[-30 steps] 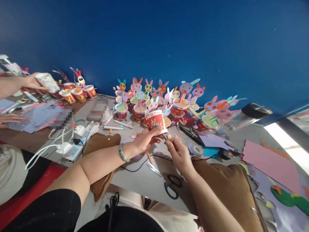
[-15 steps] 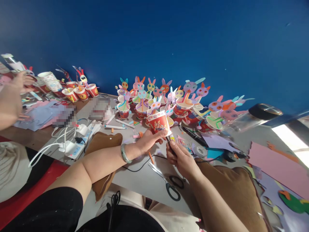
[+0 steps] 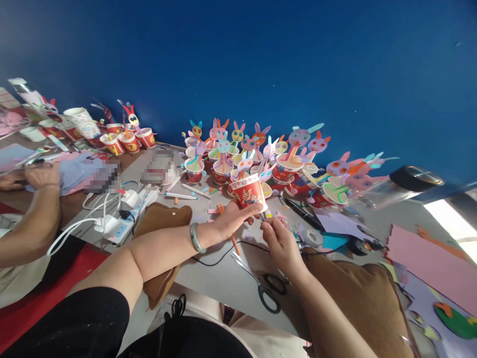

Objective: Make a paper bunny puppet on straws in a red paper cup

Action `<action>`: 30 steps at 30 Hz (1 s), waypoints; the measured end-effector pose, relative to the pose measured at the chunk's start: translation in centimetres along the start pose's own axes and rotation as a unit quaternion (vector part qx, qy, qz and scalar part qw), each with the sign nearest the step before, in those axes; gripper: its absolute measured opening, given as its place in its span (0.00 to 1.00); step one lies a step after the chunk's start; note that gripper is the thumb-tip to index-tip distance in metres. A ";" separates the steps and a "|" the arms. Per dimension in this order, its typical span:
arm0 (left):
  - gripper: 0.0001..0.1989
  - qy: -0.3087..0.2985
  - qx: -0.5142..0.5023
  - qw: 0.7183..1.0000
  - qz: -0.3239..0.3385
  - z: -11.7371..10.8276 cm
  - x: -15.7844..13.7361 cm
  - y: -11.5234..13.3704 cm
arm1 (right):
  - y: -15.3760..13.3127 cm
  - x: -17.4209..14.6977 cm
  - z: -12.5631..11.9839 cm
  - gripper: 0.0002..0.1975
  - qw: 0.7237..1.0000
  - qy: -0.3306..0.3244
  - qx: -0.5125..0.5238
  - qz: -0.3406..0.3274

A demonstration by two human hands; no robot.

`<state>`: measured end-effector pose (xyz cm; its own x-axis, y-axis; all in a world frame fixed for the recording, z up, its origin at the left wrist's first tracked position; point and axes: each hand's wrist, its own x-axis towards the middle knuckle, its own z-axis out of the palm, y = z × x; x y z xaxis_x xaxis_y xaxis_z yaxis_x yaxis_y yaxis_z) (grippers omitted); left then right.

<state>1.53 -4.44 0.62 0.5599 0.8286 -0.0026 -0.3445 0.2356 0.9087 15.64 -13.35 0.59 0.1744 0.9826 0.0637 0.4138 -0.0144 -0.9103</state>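
Note:
In my left hand (image 3: 231, 220) a red paper cup (image 3: 248, 193) with a printed picture is held tilted, fingers around its side and underside. My right hand (image 3: 283, 244) pinches a thin, dark, narrow tool (image 3: 263, 217) whose tip meets the lower part of the cup; its kind is mostly hidden by the fingers. Behind the cup stand several red paper cups (image 3: 194, 174) with paper rabbit heads (image 3: 223, 143) on strips. On the table below my hands lies a pair of scissors (image 3: 265, 293), blades spread. An orange strip (image 3: 234, 243) lies by my left wrist.
A co-worker's hands (image 3: 42, 174) are over papers at left. White plugs sit in a power strip (image 3: 124, 226) with cables. Brown cushions (image 3: 346, 278) lie at the table edge. A clear bottle (image 3: 395, 186), tape roll (image 3: 312, 237) and pink paper (image 3: 428, 253) are at right.
My right hand has drawn slightly down and away from the cup, showing more of the tool. The co-worker's hand has come down onto the papers. The view has shifted slightly.

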 end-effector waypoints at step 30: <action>0.27 -0.011 0.009 1.000 -0.018 0.1 -0.3 0.6 | -0.3 -0.1 -0.1 0.25 0.998 -0.047 0.046 0.018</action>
<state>1.20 -4.59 1.16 0.5882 0.8083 -0.0261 -0.3109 0.2559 0.9154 15.56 -13.50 0.94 0.1017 0.9948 -0.0052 0.3237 -0.0381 -0.9454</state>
